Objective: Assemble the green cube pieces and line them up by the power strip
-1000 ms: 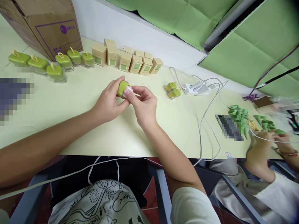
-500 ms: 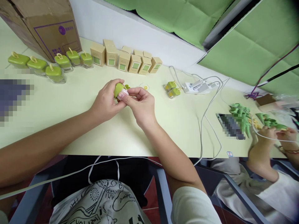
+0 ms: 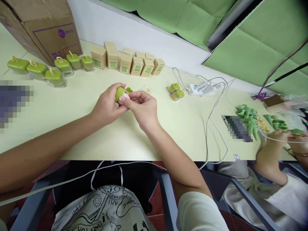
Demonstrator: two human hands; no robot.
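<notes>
Since a second ago both hands have shifted slightly left, uncovering a small green piece (image 3: 129, 89) on the desk (image 3: 183, 128). In the head view, the left hand (image 3: 106, 104) is closed round a green lid (image 3: 118, 93) above the desk, hiding much of it; the right hand (image 3: 144, 109) pinches a white piece (image 3: 125, 95) against it, partly covered by the thumb. A pixelated dark patch (image 3: 12, 104), cut off at left, is unreadable.

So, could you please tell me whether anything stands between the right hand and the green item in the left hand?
Nothing visible does: the left hand holds the green item, and the right hand meets it directly, its thumb against the whitish part.
</notes>
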